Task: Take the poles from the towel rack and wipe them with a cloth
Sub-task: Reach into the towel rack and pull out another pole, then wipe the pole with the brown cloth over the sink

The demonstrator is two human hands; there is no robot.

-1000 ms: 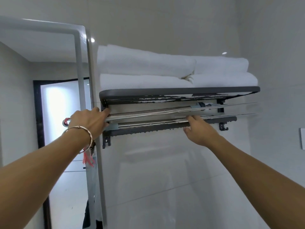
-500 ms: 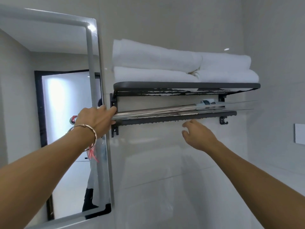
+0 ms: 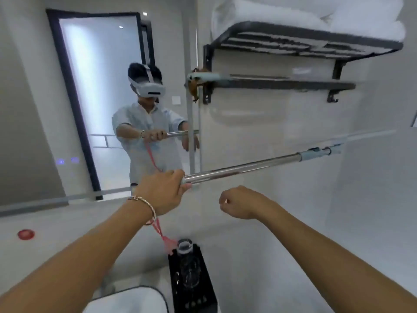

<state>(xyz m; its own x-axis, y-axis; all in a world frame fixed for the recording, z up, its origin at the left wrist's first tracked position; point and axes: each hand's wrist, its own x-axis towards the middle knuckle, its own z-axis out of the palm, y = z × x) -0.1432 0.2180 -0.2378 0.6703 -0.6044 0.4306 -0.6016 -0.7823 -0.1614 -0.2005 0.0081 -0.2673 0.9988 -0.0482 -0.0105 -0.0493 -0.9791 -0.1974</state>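
Nearest the camera, a black tray (image 3: 204, 297) with glassware stands on the counter, which was out of view half a second ago. Above it the left hand (image 3: 162, 190) is clamped around one end of a chrome pole (image 3: 243, 167); that pole lay in the towel rack (image 3: 293, 84) before and now hangs free below it, slanting up to the right. The right hand (image 3: 239, 203), which reached open toward the rack earlier, is now curled loosely and holds nothing (its fingers are together). Farther off, the mirror (image 3: 94, 86) reflects the person, and white towels (image 3: 316, 16) sit atop the rack.
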